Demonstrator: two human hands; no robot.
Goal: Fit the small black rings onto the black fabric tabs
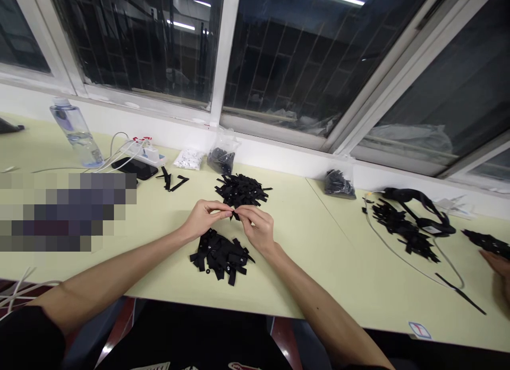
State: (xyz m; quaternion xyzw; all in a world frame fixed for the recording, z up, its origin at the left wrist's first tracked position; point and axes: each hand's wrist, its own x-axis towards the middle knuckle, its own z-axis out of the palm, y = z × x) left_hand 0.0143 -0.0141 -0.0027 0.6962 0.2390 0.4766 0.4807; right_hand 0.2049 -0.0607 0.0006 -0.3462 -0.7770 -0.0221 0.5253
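My left hand [205, 217] and my right hand [257, 225] meet fingertip to fingertip above the table. Both pinch a small black fabric strip [235, 216], mostly hidden by the fingers. Just beyond them lies a heap of short black strips [242, 189]. Nearer to me, below my hands, is a second pile of black strips [221, 256], some showing small shiny or white spots. A tiny black ring [207, 271] rests at that pile's near edge.
Along the back stand a water bottle [77, 134], a power strip [145, 151], a phone [135, 168], a bag of white pieces [188, 159] and two bags of black parts [221, 160], [339, 184]. At right are a black headband [422, 211], cable and another person's hand [496, 266].
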